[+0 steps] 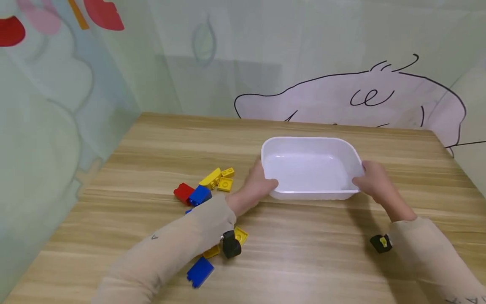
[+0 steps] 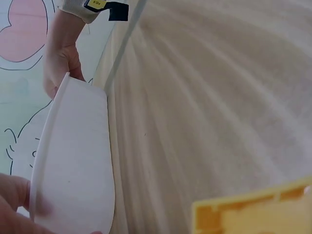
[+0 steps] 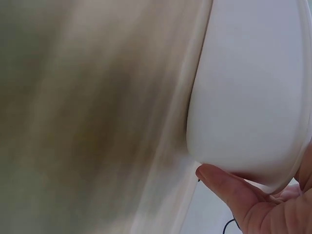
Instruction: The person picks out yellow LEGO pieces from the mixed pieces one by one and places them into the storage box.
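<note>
A white rectangular plastic basin (image 1: 311, 196) with rounded corners is at the middle right of the table, and nothing lies inside it in the head view. My left hand (image 1: 259, 182) grips its left end, the thumb over the rim. At the opposite end my right hand (image 1: 373, 179) holds the rim the same way, its thumb on the near corner. From the left wrist, the basin's outer wall (image 2: 78, 156) shows side-on. In the right wrist view, fingers (image 3: 226, 187) of the right hand press against the end of the basin, with its underside close over the tabletop.
Loose toy building blocks lie left of the basin: a red block (image 1: 184, 193), a blue block (image 1: 200, 195), several yellow ones (image 1: 225, 184) and another blue block (image 1: 200, 272) nearer me. My left forearm passes over some. A wall with drawings borders the wooden table (image 1: 303, 245).
</note>
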{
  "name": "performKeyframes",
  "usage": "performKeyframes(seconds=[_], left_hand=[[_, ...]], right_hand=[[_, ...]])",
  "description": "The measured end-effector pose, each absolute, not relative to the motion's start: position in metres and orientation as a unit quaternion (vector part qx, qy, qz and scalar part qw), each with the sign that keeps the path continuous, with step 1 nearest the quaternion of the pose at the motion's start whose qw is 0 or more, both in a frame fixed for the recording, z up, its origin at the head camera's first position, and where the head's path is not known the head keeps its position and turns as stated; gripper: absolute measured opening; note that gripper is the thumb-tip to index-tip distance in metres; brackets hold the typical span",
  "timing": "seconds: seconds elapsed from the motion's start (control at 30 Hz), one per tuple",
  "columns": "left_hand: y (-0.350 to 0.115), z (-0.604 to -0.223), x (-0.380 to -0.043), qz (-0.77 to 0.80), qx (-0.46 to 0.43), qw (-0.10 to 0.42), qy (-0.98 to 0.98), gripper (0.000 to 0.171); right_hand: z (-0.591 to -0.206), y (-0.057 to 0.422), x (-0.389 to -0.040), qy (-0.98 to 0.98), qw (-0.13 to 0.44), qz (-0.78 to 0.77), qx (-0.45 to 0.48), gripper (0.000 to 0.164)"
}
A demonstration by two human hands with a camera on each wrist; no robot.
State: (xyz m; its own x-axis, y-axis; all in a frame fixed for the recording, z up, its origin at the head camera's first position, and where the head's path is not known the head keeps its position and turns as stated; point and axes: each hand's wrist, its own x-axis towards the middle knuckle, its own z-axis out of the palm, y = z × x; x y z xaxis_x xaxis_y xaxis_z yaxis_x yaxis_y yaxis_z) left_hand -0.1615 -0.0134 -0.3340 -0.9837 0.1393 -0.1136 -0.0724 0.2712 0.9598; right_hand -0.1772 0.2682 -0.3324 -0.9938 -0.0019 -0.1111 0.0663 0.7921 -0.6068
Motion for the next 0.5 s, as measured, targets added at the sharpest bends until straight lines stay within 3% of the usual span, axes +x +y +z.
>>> performKeyframes(seconds=[0.5], left_hand=[[-0.017,-0.335,-0.131,0.586,-0.004,0.13,0.799,0.077]], right_hand=[[-0.334,0.268,-0.139,0.955,0.017,-0.295,0.006,0.048]])
